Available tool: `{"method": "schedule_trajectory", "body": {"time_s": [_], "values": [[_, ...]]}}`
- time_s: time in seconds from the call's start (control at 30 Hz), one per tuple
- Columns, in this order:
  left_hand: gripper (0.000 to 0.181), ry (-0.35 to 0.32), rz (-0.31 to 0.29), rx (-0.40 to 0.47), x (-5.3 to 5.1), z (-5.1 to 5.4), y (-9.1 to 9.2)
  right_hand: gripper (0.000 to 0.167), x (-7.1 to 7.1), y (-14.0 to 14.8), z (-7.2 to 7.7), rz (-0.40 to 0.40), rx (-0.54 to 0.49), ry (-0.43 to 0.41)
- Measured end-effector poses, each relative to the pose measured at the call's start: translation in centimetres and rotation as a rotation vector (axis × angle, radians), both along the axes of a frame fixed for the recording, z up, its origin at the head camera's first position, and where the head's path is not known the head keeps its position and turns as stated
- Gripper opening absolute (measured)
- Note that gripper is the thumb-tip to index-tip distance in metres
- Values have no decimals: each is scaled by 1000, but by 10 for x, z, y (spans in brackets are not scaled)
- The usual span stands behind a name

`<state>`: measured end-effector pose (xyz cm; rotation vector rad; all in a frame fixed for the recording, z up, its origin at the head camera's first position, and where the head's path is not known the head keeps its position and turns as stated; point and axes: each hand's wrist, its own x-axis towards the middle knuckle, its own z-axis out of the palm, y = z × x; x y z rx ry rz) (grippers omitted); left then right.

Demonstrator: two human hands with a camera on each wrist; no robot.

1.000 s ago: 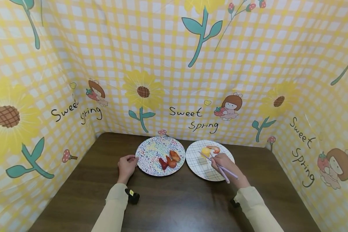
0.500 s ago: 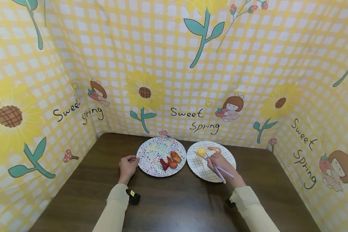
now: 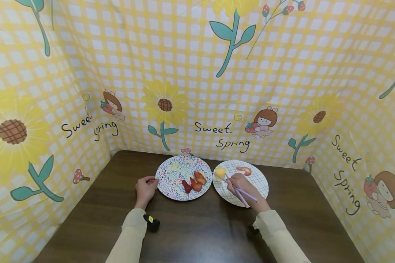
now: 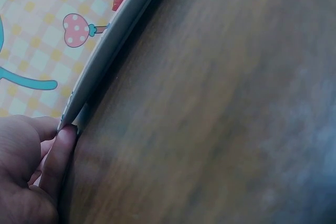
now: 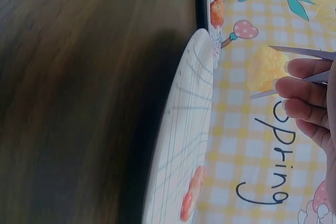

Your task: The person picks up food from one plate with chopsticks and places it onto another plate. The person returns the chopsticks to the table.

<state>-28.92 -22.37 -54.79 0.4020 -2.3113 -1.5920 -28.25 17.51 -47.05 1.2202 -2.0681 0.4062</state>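
Note:
My right hand (image 3: 241,184) holds a pair of lilac chopsticks (image 3: 248,195). Between their tips is a yellow, rough-textured chunk of food (image 5: 264,69), raised above the near-left part of the white grid-lined plate (image 3: 260,182). A pinkish-orange shrimp (image 3: 244,170) lies on that plate toward its back. At the left, my left hand (image 3: 146,190) pinches the rim of the speckled, multicoloured plate (image 4: 100,59) between thumb and finger. Red and orange food pieces (image 3: 196,186) sit on the right part of the speckled plate; their kind is hard to tell.
Both plates stand side by side, nearly touching, toward the back of a dark brown wooden table (image 3: 197,230). A yellow checked cloth (image 3: 197,91) with flowers and lettering hangs behind and at both sides. Black wrist cameras (image 3: 152,223) sit under the wrists.
My right hand has moved left with the chopsticks, carrying the yellow chunk from the plate's middle toward its left rim. The left hand keeps its place on the speckled plate.

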Motion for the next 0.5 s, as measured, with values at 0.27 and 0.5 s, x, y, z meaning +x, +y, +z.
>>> {"method": "schedule_trajectory", "body": {"time_s": [0.27,0.5], "values": [[28,4,0,-6,0,-1,-1,22,-3,-15,-5,-6,-1,-28],[27,15,-3,-9,-1,-1,-1,24,0,-31,1,-9,6,-64]]}}
